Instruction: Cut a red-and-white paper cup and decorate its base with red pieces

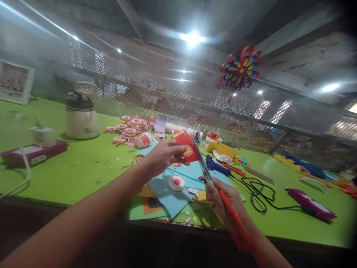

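Observation:
My left hand (164, 156) grips a piece of red printed paper cup (187, 143) with a gold emblem, held above the table. A pair of scissors (208, 175) with red handles is in my right hand (223, 197), its blades pointing up along the right edge of the red piece. Whether the blades are cutting into it I cannot tell. Under my hands lie light blue paper sheets (164, 193). On them rests a white paper disc (176, 183) with a red hexagon at its centre.
A blue glue gun (217, 165) with a black cord lies right of the sheets. Decorated paper discs (131, 126) and a paper cup (144, 140) sit behind. At left stand a beige jug (82, 117) and a purple power strip (35, 152); another power strip (311, 203) lies right.

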Demonstrator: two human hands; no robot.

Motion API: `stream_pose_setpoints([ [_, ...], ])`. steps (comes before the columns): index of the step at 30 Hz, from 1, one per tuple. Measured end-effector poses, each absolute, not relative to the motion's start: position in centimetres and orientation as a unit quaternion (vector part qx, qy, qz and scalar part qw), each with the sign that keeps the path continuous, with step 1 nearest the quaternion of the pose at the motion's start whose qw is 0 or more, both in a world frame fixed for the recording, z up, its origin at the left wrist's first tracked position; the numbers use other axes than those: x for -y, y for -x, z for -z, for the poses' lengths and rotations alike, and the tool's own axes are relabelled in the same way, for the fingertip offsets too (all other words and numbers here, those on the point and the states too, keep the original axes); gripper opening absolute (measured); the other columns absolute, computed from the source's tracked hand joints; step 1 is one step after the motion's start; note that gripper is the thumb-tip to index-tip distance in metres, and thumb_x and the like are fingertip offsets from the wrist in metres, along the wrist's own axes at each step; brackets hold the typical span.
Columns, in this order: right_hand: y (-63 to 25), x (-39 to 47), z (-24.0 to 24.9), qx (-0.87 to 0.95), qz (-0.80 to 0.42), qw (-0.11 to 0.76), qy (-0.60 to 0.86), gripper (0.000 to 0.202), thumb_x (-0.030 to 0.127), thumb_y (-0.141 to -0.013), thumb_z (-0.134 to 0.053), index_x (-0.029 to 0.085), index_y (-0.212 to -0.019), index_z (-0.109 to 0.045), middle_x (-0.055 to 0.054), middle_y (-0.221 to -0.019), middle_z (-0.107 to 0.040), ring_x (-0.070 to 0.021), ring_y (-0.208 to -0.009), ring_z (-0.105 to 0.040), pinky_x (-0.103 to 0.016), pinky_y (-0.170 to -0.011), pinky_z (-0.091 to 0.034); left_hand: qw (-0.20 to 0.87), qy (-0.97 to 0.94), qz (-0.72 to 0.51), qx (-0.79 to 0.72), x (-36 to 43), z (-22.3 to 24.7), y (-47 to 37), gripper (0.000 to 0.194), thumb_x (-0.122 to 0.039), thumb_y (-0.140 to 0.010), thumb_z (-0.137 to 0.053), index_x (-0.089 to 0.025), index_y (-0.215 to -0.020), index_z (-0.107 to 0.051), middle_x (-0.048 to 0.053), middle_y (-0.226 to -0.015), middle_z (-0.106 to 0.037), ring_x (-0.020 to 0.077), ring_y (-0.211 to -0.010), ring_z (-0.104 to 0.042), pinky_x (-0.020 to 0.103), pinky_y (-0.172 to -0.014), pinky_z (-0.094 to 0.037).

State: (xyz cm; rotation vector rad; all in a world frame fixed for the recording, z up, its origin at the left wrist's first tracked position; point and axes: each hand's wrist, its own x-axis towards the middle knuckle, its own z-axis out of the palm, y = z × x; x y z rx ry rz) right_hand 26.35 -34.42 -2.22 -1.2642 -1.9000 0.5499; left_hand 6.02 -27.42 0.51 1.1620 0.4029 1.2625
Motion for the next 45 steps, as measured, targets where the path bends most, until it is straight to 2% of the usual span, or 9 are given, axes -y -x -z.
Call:
stream_pose_setpoints([
  [18,-26.61,34.4,2.71,0.75,-0.194,0.392,0.496,0.047,0.059,-0.086,-0.045,0.017,-0.096,-0.065,0.005,-0.054,-0.042,-0.0105,-0.044,-0.04,-0.023,-0.042,-0.034,0.642,-0.51,-0.546,-0.173,27.27,-0.41,-6.0,0.015,-0.019,-0.069,-0.073,-0.008,-0.076,-0.066,0.008,-0.07,-0.062,0.0159,-0.063,-0.06,0.036,-0.064,-0.054],
  [37,-26.55,34.57,2.46,0.751,-0.18,0.394,0.498,0.05,0.057,-0.086,-0.045,0.014,-0.101,-0.065,0.003,-0.057,-0.043,-0.0124,-0.047,-0.041,-0.025,-0.045,-0.035,0.637,-0.546,-0.521,-0.158,27.92,-0.68,-6.33,0.012,-0.018,-0.072,-0.07,-0.009,-0.081,-0.071,0.01,-0.074,-0.068,0.0177,-0.065,-0.063,0.031,-0.059,-0.053],
  [45,-26.66,34.62,2.36,0.753,-0.155,0.396,0.503,0.047,0.055,-0.084,-0.049,0.015,-0.099,-0.068,0.005,-0.054,-0.041,-0.012,-0.048,-0.04,-0.024,-0.046,-0.034,0.635,-0.552,-0.514,-0.164,27.78,-0.54,-6.12,0.013,-0.019,-0.071,-0.07,-0.009,-0.079,-0.069,0.008,-0.07,-0.067,0.0167,-0.062,-0.062,0.032,-0.059,-0.052],
])
